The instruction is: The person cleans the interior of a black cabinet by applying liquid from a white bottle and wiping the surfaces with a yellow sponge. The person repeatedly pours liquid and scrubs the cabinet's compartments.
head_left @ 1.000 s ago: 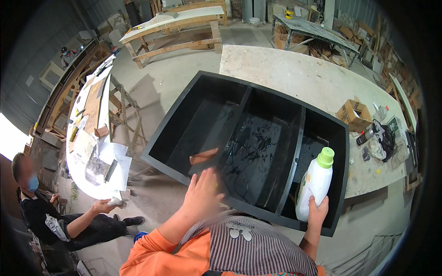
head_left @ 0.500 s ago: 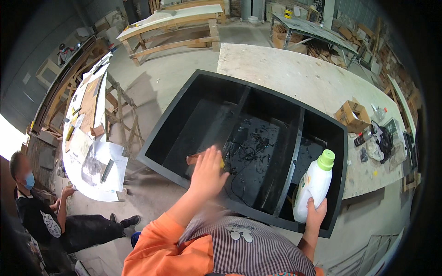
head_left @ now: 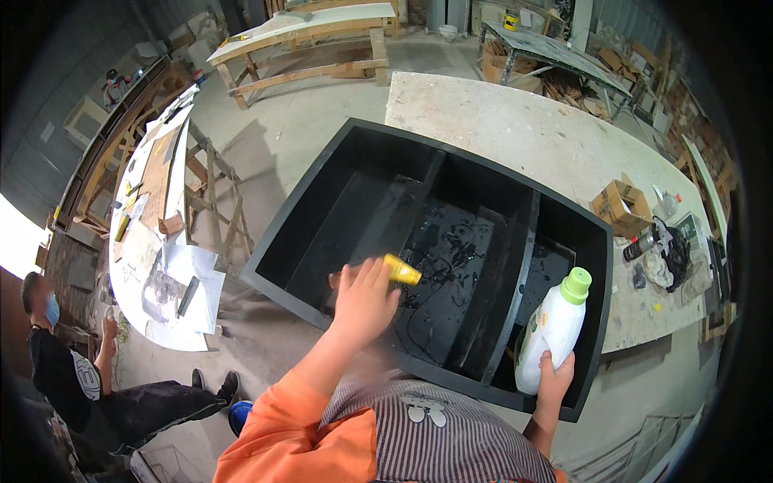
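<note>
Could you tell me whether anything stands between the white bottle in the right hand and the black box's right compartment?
Nothing visible does: the white bottle in the right hand is already over the black box, at its right compartment.

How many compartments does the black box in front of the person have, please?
3. The black box has a wide left compartment, a middle compartment below the left hand, and a narrow right compartment behind the white bottle in the right hand.

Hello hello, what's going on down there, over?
Left hand grips yellow sponge over black box. Right hand holds white bottle, green cap on. Nothing blocking.
</note>
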A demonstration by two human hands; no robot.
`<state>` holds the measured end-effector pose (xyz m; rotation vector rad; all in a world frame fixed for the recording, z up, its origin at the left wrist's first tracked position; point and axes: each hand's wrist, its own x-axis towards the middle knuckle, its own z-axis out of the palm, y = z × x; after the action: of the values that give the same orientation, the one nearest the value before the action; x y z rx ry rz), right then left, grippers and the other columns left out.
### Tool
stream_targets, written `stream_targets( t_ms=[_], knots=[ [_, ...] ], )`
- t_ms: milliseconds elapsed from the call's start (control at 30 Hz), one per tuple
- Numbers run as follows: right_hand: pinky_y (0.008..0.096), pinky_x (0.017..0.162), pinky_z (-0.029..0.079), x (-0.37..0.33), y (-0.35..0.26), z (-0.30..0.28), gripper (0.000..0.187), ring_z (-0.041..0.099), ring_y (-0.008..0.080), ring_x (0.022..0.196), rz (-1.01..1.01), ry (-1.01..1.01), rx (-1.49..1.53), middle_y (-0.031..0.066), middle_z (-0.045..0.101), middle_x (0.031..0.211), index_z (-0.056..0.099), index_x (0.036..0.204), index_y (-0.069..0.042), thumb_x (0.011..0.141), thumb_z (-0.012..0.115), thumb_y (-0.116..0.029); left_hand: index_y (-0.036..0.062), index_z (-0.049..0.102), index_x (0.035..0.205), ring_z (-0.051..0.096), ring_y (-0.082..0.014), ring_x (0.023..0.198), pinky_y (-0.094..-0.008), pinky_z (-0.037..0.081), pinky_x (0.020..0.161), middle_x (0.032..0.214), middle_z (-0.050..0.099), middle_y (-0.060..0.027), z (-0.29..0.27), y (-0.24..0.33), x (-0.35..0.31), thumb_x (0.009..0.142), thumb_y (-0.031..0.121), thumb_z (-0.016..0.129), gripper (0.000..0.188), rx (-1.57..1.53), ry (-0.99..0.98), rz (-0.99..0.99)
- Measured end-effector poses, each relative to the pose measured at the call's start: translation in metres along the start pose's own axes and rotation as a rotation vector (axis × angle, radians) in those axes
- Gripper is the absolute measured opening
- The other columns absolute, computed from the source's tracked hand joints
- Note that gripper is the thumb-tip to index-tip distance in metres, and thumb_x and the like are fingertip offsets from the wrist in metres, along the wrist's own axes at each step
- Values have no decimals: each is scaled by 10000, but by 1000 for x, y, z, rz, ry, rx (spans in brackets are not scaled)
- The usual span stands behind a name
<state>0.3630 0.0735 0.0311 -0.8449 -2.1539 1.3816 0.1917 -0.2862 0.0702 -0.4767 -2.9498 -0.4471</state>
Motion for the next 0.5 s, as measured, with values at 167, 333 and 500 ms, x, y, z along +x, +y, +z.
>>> stream_targets(
  t_ms=[167,333,500],
  knots=[
    [375,888,487,-1,-10,-3,338,610,233,984,71,-45,-1,165,640,1087,548,1166,60,874,651,-78,-21,531,1333,457,-293,1367,-560,268,1157,1392,548,-166,2,-3,-1,875,288,657,567,37,30,94],
    [382,909,481,-4,-13,-2,360,610,240,1002,103,-37,-10,159,639,1109,546,1194,54,871,646,-70,-11,551,1336,447,-310,1379,-592,200,1172,1403,547,-160,-36,-10,-77,891,308,645,555,69,-193,43],
    [385,918,481,-4,-11,-3,385,610,248,1021,137,-37,20,163,637,1135,537,1221,54,871,641,-70,-1,554,1326,442,-310,1385,-626,194,1161,1391,557,-157,-31,-9,-58,900,299,634,528,68,-138,89]
  ],
)
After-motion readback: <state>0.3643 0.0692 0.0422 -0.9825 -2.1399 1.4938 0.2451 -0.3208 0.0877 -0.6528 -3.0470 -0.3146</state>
